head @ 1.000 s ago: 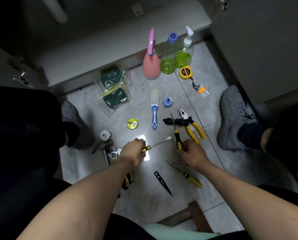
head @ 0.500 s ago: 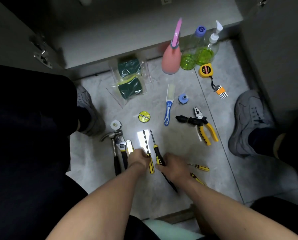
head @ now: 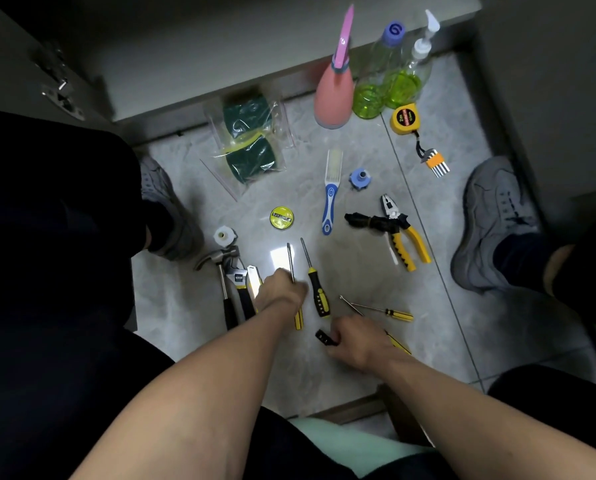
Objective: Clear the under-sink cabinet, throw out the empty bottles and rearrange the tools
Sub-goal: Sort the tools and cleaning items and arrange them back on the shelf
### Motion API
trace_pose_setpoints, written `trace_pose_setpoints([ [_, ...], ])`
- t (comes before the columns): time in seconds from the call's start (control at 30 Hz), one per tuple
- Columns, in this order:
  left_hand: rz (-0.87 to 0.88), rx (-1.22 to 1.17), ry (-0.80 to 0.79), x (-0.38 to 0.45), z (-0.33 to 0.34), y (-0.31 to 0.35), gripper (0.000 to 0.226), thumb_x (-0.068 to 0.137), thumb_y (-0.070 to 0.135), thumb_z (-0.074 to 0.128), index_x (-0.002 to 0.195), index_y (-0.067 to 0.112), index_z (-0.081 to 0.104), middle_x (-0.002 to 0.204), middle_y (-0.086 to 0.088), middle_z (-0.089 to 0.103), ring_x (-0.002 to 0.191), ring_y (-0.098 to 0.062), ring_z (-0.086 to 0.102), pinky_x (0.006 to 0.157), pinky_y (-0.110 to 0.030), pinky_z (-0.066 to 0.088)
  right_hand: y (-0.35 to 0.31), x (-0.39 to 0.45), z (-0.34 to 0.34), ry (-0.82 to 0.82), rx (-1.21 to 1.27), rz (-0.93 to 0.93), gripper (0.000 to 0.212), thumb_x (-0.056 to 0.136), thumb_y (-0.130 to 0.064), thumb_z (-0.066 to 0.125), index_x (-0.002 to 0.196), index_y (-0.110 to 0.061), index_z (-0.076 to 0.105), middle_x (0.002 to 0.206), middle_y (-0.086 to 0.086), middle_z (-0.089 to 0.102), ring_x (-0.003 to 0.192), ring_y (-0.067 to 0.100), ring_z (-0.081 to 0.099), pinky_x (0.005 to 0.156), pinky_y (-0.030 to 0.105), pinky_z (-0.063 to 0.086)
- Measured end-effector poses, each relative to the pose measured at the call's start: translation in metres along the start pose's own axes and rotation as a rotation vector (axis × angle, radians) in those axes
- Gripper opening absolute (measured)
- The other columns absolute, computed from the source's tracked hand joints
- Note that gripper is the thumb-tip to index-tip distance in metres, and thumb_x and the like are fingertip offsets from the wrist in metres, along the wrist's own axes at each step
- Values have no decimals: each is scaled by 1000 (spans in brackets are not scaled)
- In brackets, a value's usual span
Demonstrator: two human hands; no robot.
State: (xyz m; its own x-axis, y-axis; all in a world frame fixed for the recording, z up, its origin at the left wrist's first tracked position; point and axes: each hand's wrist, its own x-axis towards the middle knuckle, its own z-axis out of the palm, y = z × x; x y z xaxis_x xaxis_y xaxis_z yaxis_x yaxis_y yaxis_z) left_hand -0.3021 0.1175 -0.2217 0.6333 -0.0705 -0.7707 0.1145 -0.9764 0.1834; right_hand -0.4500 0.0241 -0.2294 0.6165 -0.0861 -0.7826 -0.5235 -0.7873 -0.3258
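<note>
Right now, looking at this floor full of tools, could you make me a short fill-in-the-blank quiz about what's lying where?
1. The bottle nearest the sponge pack is ____ in colour.
2. The tape measure lies on the ____.
3. The pliers have ____ handles.
4. The hammer lies nearest the person's ____ hand.

Missing words: pink; floor; yellow; left

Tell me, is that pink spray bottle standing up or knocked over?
Upright. The pink spray bottle stands on its base on the floor tiles with its nozzle pointing up, beside two clear bottles holding green liquid.
</note>
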Motion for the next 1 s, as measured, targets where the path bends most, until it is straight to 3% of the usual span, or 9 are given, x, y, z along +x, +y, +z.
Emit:
trace_pose_setpoints([
  [0.1,-1,3,7,0,2,3,19,84,34,61,99,23,64,106,-2,64,98,-27,62,76,-29,48,12,-7,-22,23,21,-103,34,75,-55,52,86,-23,55,86,1,66,81,28,63,64,35,49],
  [0.2,-19,-35,7,4,4,2,13,86,32,62,94,22,63,104,-4,65,92,-27,61,74,-30,48,14,7,-57,264,396,-16,33,79,-53,55,91,-23,62,85,-5,68,78,18,64,67,34,52],
  [0.33,-34,-72,2,13,5,-2,9,90,30,60,92,22,64,107,-7,68,95,-30,62,73,-29,45,19,51,-100,455,920,111,8,81,-15,71,87,-16,65,84,1,70,77,19,65,76,47,56],
  [0.4,-32,-79,-1,16,5,-4,7,91,28,60,92,23,63,108,-6,67,92,-28,59,72,-28,43,16,71,-114,493,989,86,17,79,1,71,81,-15,65,79,4,68,74,21,64,78,51,57],
  [0.57,21,-20,16,25,7,-2,14,91,21,59,103,17,66,115,-11,65,108,-33,61,82,-33,49,-11,112,-118,637,954,89,19,78,-1,71,90,-16,70,89,2,71,81,19,67,81,44,58],
  [0.67,38,-9,22,31,7,-1,15,91,22,61,102,15,69,113,-13,67,108,-34,62,83,-33,50,-20,116,-116,675,727,-53,22,85,-7,66,105,-10,72,102,4,68,96,21,62,89,38,51],
  [0.77,28,-26,17,32,6,-3,16,88,22,64,101,16,70,112,-12,68,107,-33,62,83,-33,51,-14,97,-107,805,500,-159,20,87,-8,59,105,-12,69,100,2,64,96,18,53,81,30,43],
  [0.83,21,-58,17,31,4,-3,17,85,24,65,100,18,70,111,-10,68,106,-32,63,83,-32,51,-7,79,-95,742,451,-168,12,90,-18,56,95,-16,66,92,-1,63,89,17,56,74,31,44],
  [1.0,24,-116,51,24,-1,-10,12,80,27,69,87,19,67,100,-8,69,100,-29,64,76,-28,50,-13,58,-43,238,226,7,26,91,-48,59,89,-22,60,92,-2,67,86,23,62,67,33,42],
])
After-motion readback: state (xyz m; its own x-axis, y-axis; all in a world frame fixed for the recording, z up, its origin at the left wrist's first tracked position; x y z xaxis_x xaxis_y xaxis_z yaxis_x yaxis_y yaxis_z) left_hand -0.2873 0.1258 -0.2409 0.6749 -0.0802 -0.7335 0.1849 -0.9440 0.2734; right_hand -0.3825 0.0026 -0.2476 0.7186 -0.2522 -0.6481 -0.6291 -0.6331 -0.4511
